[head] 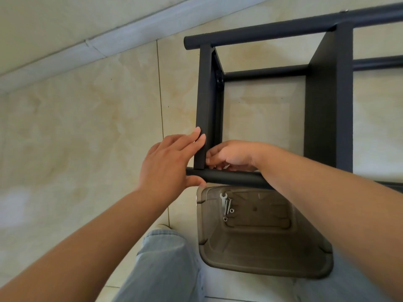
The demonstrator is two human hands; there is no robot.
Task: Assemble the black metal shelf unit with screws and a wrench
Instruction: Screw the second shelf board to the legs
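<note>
The black metal shelf unit [327,101] lies on its side on the tiled floor. My left hand [168,164] holds the joint where an end shelf panel [205,101] meets the near round tube [235,178]: fingers against the panel's edge, thumb under the tube. My right hand [231,155] reaches in behind that panel with fingers curled at the joint; what they pinch is hidden. A small silver wrench [223,198], two long screws [227,205] and two nuts [231,210] lie in a smoky clear plastic tub [261,262] below the tube.
A pale baseboard [91,44] and wall run along the top left. My knee in light blue jeans [163,264] is on the floor beside the tub. A second shelf panel [340,105] stands to the right.
</note>
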